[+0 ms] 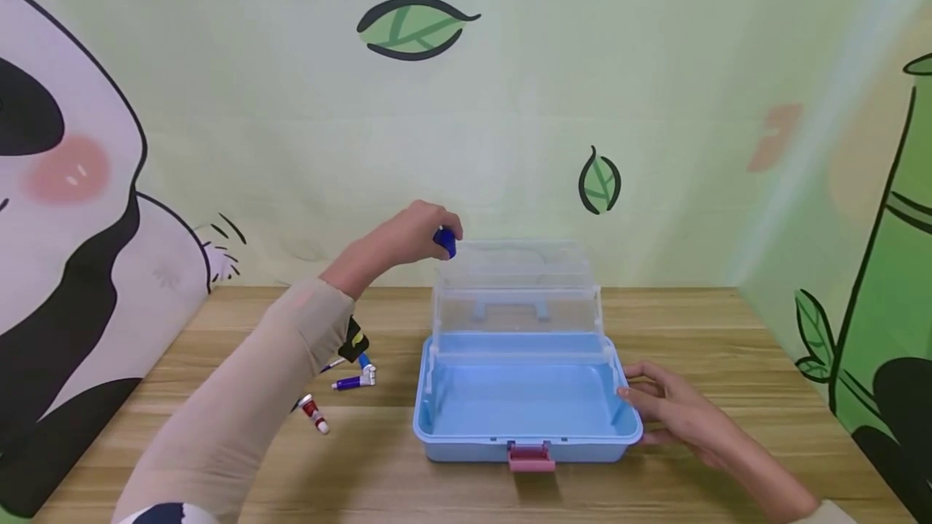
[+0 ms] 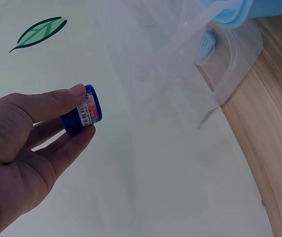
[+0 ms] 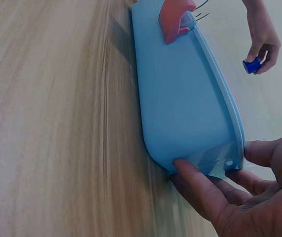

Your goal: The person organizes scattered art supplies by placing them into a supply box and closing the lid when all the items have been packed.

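My left hand (image 1: 417,233) is raised above the table, left of a transparent lid (image 1: 518,273). Its thumb and fingers pinch a small blue jar (image 2: 84,111); a label with a barcode shows on the side. The light blue storage box (image 1: 524,407) sits on the table with its lid up and a pink latch (image 1: 531,457) hanging at the front. At the box's right end, my right hand (image 1: 677,411) grips the wall, thumb at the rim and fingers against the outside (image 3: 195,185).
Left of the box lie a red-and-white tube (image 1: 313,412), a blue tube (image 1: 353,383) with a silvery end, and a black-and-yellow item (image 1: 354,342), partly hidden by my left sleeve (image 1: 240,403). Behind the wooden table (image 1: 677,322) hangs a printed backdrop (image 1: 291,103).
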{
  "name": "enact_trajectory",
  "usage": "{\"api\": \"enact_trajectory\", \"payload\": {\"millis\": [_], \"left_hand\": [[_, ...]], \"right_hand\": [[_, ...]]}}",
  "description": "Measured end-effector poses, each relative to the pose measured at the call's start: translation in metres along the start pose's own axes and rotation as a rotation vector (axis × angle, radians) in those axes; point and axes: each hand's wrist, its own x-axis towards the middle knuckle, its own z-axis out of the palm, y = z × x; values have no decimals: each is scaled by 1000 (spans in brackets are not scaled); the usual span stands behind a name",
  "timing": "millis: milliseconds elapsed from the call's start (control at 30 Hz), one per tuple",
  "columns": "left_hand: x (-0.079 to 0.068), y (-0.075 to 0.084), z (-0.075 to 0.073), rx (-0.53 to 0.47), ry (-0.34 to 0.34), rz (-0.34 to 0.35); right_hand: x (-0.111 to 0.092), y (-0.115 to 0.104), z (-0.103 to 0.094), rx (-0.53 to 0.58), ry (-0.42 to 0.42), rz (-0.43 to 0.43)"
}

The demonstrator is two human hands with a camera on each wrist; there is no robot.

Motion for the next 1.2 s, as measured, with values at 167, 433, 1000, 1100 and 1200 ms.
{"api": "enact_trajectory", "payload": {"millis": [167, 433, 1000, 1100, 1200], "left_hand": [[4, -2, -10, 31, -19, 15], [-8, 5, -61, 103, -68, 29], [-31, 7, -127, 165, -93, -7], [-23, 5, -115, 136, -104, 7], [-14, 5, -106, 118, -109, 21]], "right_hand": [[3, -1, -2, -1, -2, -3], [5, -3, -8, -22, 10, -5], [2, 1, -10, 8, -39, 3], [2, 1, -8, 18, -50, 3], [3, 1, -6, 24, -49, 12]]}}
